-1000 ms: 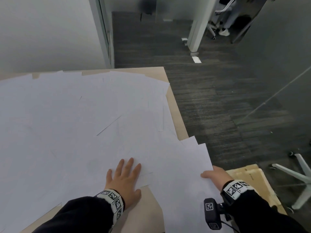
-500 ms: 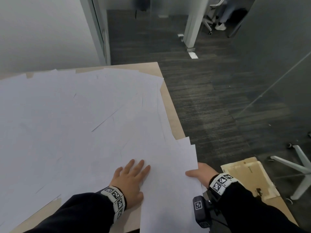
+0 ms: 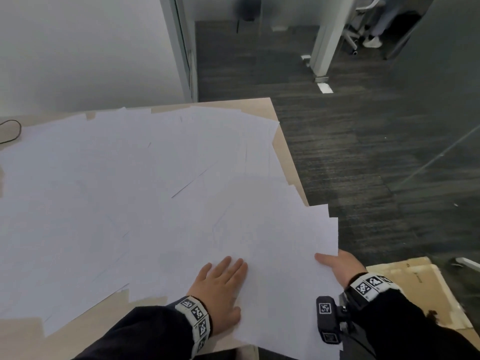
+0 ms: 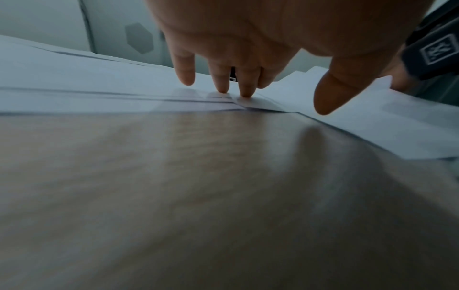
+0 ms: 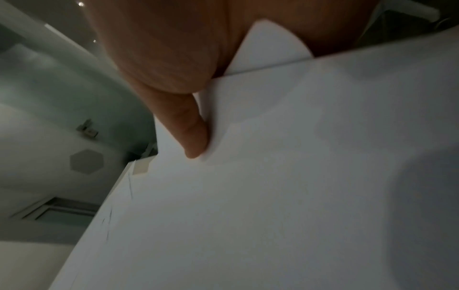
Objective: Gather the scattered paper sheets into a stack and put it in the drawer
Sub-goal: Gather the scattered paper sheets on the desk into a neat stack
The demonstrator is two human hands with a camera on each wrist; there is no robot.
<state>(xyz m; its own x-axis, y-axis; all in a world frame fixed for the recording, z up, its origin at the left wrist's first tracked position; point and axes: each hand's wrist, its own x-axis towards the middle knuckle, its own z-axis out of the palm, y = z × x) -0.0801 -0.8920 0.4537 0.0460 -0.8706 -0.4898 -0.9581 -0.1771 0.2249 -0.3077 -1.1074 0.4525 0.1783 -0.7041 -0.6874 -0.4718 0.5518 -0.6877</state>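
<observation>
- Fingers (image 4: 224, 78) of the left hand (image 3: 220, 292) lie straight and slightly apart, tips pressing down on the paper sheets (image 3: 155, 190) near the front edge of the desk (image 3: 288, 157).
- Left thumb hovers just above a sheet edge in the left wrist view, not curled round anything.
- Right hand (image 3: 340, 266) pinches a bunch of sheets at the desk's right front corner: thumb on top, the other fingers hidden beneath the paper.
- Right wrist view shows the thumb (image 5: 191, 135) pressed onto the top sheet, several sheet edges fanned under it.
- Held sheets hang out past the right edge of the desk, over the carpet (image 3: 363, 152).
- White sheets cover most of the desktop in a loose overlapping spread, reaching the back edge and the far right corner; bare wood shows only along the front and right edges.
- No print can be read on any sheet; only faint marks show.
- Both wrists wear bands (image 3: 197, 318) with black-and-white square marker codes; no lettering is legible.
- Flattened cardboard (image 3: 420, 289) lies on the floor by the right front corner, its small markings too blurred to read.
- Thin black cable (image 3: 13, 131) loops at the back left edge.
</observation>
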